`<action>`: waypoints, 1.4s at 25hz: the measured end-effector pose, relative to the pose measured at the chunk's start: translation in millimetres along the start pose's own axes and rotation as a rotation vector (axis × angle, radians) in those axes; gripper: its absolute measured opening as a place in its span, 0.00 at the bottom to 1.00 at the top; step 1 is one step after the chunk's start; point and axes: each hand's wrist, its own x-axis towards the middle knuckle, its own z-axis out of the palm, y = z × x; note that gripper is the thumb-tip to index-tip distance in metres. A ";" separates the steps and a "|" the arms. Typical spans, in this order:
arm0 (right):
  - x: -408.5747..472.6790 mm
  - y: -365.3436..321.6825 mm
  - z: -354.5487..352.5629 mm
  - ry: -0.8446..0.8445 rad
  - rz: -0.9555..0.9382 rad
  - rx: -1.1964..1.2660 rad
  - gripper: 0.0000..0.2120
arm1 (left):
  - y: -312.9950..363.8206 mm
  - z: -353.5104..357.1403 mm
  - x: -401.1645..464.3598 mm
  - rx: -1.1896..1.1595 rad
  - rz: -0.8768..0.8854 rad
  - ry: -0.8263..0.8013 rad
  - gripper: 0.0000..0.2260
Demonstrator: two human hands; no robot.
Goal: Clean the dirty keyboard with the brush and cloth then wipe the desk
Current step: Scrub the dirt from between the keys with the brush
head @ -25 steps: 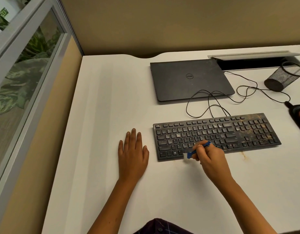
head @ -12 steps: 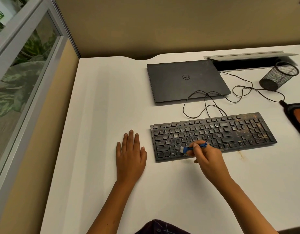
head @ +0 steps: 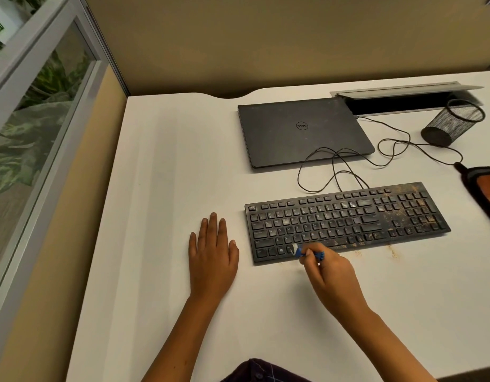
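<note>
White matte counter; closed black Dell laptop behind flat, grit-speckled keyboard. Orange cloth at right edge. Left hand flat, released. Right hand grips blue brush, white bristles on bottom key row.

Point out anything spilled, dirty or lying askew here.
Brown grime coats the keyboard, thickest over its right end, and crumbs spot the desk just in front. The mesh pen cup lies tipped over.

Black keyboard speckled brown, blue brush, white desk, seemingly orange cloth
</note>
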 end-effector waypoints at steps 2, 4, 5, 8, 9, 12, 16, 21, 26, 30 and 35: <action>0.9 -0.3 -1.0 -0.030 0.045 0.026 0.08 | -0.4 -0.1 -0.2 -0.001 -0.001 -0.001 0.25; 4.1 -1.5 -5.5 -0.037 0.112 0.138 0.10 | -0.2 0.1 -0.1 0.001 0.001 0.000 0.25; 5.0 -2.5 -7.0 -0.017 0.134 0.201 0.12 | 0.0 0.0 0.0 0.002 0.001 0.001 0.25; 3.0 -9.3 -5.9 0.023 0.073 0.246 0.11 | 0.3 -0.2 0.2 0.000 -0.002 -0.003 0.25; 2.1 -10.4 -2.9 0.008 0.044 0.201 0.09 | 0.2 0.1 0.3 0.001 -0.003 -0.002 0.25; 0.6 -10.6 5.0 -0.030 0.008 0.017 0.07 | 0.4 0.2 0.4 -0.001 -0.010 -0.011 0.25; 2.8 -15.5 7.2 -0.090 0.038 0.027 0.07 | 0.0 0.1 0.7 0.000 -0.011 -0.011 0.25; 9.1 -11.7 1.0 -0.116 0.143 0.198 0.12 | 0.6 -0.8 0.6 0.001 -0.008 -0.009 0.25; 6.0 -16.8 1.2 0.089 0.088 0.311 0.12 | 0.2 -0.6 0.0 0.001 -0.009 -0.010 0.25; 0.9 -19.0 9.8 0.029 0.006 0.207 0.08 | 0.0 0.1 0.6 0.004 -0.006 -0.014 0.26; -1.6 -18.9 17.2 -0.071 -0.005 0.033 0.08 | 0.3 -0.4 0.9 0.010 -0.002 -0.006 0.26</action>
